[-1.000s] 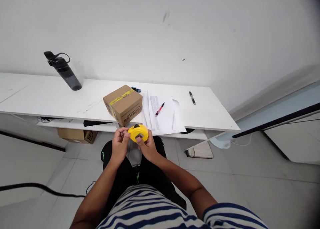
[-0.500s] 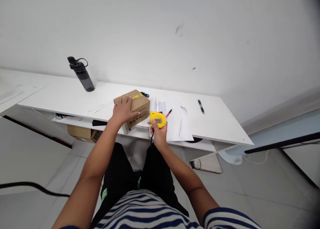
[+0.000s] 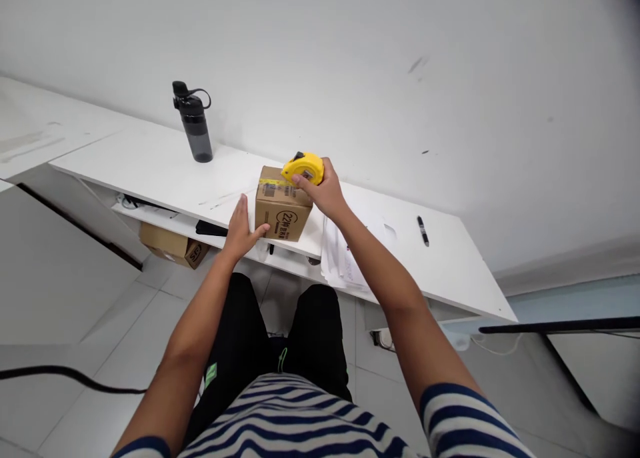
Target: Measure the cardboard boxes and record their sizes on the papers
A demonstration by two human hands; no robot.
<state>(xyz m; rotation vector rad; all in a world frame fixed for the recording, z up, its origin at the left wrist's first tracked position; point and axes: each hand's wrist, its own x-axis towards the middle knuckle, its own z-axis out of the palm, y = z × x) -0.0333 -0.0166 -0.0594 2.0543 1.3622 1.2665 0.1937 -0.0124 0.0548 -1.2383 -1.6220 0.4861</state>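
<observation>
A small brown cardboard box (image 3: 283, 219) with dark print and yellow tape sits near the front edge of the white desk. My left hand (image 3: 241, 231) is at the box's left side, thumb and fingers apart, the thumb reaching its lower front corner. In my right hand (image 3: 325, 190) is a yellow tape measure (image 3: 306, 167), held over the box's top at its right side. Whether the tape measure touches the box I cannot tell. No drawn-out blade shows.
White papers (image 3: 345, 261) lie right of the box, partly behind my right forearm. A black pen (image 3: 423, 231) is farther right. A dark water bottle (image 3: 197, 128) stands at the back left. Under the desk, a shelf (image 3: 165, 219) and another cardboard box (image 3: 170, 243) show.
My right hand has lifted the tape measure from beside the papers to above the box. My left hand has come off the box's top to its left side. The box has turned.
</observation>
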